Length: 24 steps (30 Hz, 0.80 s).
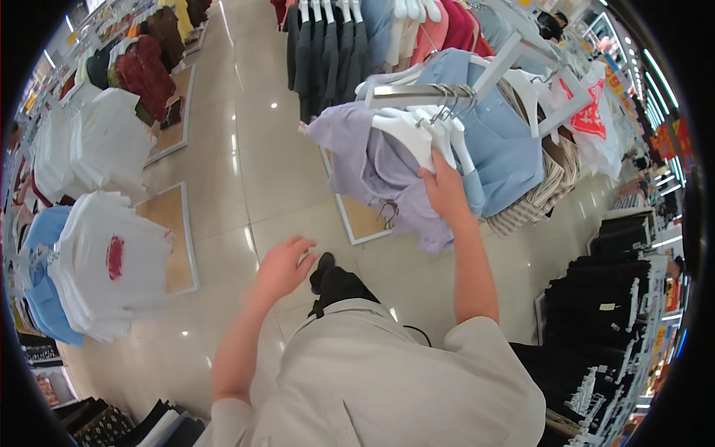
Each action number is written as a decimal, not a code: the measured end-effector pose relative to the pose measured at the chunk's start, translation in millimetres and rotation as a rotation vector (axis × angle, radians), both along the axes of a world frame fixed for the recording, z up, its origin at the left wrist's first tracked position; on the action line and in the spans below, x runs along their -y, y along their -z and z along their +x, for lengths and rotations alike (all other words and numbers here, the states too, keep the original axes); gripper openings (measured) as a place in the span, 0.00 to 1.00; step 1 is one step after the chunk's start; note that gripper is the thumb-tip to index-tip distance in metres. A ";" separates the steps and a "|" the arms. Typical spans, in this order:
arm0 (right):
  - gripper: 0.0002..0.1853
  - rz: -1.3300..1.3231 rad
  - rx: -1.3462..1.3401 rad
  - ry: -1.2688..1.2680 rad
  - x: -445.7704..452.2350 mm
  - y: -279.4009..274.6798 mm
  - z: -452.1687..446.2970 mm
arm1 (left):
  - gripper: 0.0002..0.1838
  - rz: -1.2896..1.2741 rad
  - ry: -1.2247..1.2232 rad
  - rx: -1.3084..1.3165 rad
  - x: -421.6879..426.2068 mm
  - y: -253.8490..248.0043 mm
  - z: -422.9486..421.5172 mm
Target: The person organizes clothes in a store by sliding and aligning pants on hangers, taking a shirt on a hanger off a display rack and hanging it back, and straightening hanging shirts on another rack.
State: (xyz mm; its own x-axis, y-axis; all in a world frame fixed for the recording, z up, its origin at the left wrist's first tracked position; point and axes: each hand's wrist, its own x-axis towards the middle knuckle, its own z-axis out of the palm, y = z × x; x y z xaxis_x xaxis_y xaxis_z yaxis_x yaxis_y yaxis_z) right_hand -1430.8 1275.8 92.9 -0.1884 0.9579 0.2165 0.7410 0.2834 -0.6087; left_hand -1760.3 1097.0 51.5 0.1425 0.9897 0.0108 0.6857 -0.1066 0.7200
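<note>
My right hand (447, 186) is closed on the lower part of a white hanger (406, 132), one of several hung close together by metal hooks on a rack's bar (406, 94). A lilac garment (350, 145) drapes to the left of and below this hand. Light blue shirts (510, 160) hang just to its right. My left hand (287, 267) is in the air over the floor, with nothing in it. Its fingers are slightly bent and the thumb stands apart.
Racks of white shirts (112, 238) stand on the left above a wooden platform (167, 212). Dark grey garments (324, 59) hang at the back. A white plastic bag (607, 141) with red print is at the right, above black folded-looking clothes (592, 298). Tiled floor (216, 223) lies between.
</note>
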 end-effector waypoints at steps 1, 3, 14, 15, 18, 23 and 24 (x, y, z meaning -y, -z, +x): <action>0.26 0.048 -0.008 -0.020 -0.2 2.6 1.3 | 0.11 0.058 0.030 0.006 -21.7 -11.6 1.6; 0.25 0.047 -0.053 -0.019 0.6 1.1 1.0 | 0.11 0.165 0.088 0.004 -62.7 -34.0 1.2; 0.15 0.446 -0.175 0.335 -21.5 -9.3 -5.5 | 0.12 0.175 0.117 0.271 -282.9 -93.8 -4.8; 0.16 0.478 -0.131 0.379 -29.3 -8.9 -1.7 | 0.12 0.182 0.125 0.305 -305.3 -90.5 -0.2; 0.16 0.463 -0.036 0.512 -46.7 -9.5 -1.8 | 0.22 0.064 0.158 0.356 -375.5 -59.8 13.2; 0.18 0.249 0.013 0.557 -53.6 15.6 10.0 | 0.36 0.047 0.278 0.097 -440.3 -40.0 53.8; 0.18 0.211 0.008 0.555 -53.1 16.6 11.4 | 0.38 0.014 0.320 0.086 -448.9 -38.4 61.4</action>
State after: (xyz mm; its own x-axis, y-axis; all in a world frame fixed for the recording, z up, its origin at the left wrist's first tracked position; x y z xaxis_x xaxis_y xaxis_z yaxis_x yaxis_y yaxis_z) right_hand -1419.4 1328.9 76.3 0.3261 0.8498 0.4140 0.8172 -0.0333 -0.5753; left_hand -1698.9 1545.9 89.9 0.4445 0.8944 0.0494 0.5523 -0.3171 0.7710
